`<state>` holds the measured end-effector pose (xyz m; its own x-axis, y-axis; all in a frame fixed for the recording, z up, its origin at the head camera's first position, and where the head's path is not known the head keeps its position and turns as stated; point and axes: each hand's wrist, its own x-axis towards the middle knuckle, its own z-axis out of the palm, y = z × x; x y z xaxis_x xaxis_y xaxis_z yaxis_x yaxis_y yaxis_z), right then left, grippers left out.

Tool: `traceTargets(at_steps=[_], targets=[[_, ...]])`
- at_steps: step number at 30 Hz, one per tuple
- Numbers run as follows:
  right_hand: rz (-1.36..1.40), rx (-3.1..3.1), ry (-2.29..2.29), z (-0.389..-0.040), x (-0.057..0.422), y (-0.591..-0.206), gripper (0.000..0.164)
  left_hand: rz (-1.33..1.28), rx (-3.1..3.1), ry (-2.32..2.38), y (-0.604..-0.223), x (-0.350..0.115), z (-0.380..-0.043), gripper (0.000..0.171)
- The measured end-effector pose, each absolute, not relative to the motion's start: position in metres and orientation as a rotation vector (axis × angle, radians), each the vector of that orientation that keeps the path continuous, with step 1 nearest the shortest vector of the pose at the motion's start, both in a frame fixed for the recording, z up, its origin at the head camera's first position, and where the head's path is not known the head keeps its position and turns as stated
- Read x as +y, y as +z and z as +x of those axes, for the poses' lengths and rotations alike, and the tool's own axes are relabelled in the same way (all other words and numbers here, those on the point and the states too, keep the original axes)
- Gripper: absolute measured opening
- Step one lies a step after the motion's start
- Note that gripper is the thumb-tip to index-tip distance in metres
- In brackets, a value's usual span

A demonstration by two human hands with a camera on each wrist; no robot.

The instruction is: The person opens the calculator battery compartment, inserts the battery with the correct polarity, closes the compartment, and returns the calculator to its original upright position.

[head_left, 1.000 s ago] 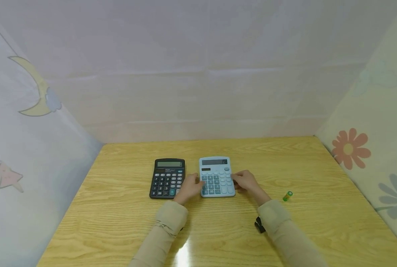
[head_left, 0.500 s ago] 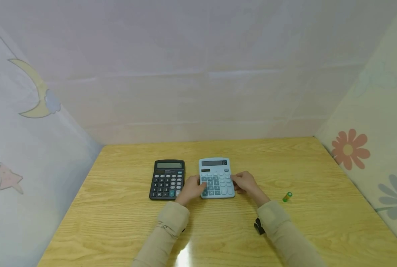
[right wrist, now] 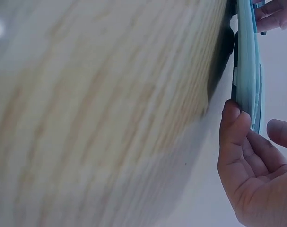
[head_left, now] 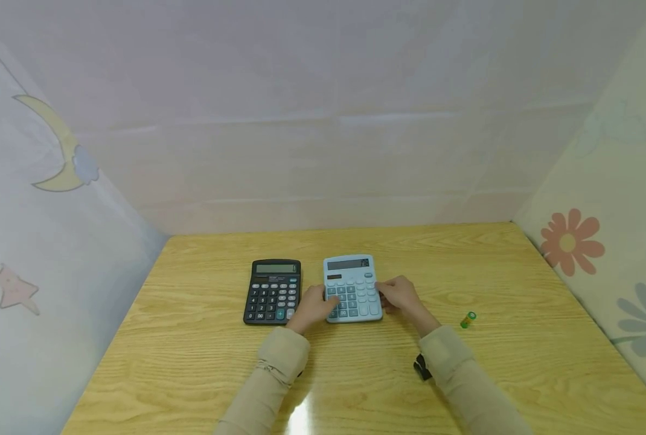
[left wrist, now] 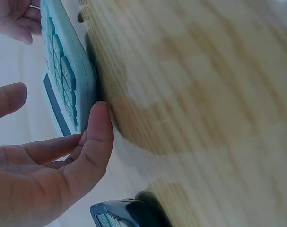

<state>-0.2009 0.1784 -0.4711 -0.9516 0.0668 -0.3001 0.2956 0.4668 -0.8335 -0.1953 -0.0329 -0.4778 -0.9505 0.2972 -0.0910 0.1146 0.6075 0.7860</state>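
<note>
A light blue calculator (head_left: 354, 277) lies between my two hands, with digits on its display. My left hand (head_left: 311, 308) holds its left edge. In the left wrist view the fingertips (left wrist: 100, 116) meet the calculator's side, while the thumb (left wrist: 10, 100) hovers over the keys. On the opposite edge, my right hand (head_left: 401, 295) grips the side. The right wrist view shows curled fingertips (right wrist: 237, 118) at the calculator's underside edge, with a dark gap between it and the table. The thumb (right wrist: 281, 132) stands beside its face.
A black calculator (head_left: 268, 279) showing 0 lies close left of my left hand, which overlaps its lower right corner. A green battery (head_left: 468, 319) lies right of my right hand. Beside the right sleeve is a small black object (head_left: 422, 367). Printed cloth walls border the wooden table (head_left: 192, 362).
My left hand has shifted slightly right, its thumb reaching farther over the blue calculator's keys. The right hand keeps its place at the opposite edge.
</note>
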Motion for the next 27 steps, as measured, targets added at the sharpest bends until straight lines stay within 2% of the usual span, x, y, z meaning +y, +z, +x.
traceTargets(at_steps=[8,27], targets=[[0.291,2.472,-1.552,-0.1978,0.1786,-0.4652,0.03,0.329,2.657,1.188,-0.4778,-0.0325,-0.1929,0.06],[0.285,2.444,-1.656,-0.2004,0.1759,-0.461,0.03,0.325,2.644,1.179,-0.4698,-0.0306,-0.1879,0.063]])
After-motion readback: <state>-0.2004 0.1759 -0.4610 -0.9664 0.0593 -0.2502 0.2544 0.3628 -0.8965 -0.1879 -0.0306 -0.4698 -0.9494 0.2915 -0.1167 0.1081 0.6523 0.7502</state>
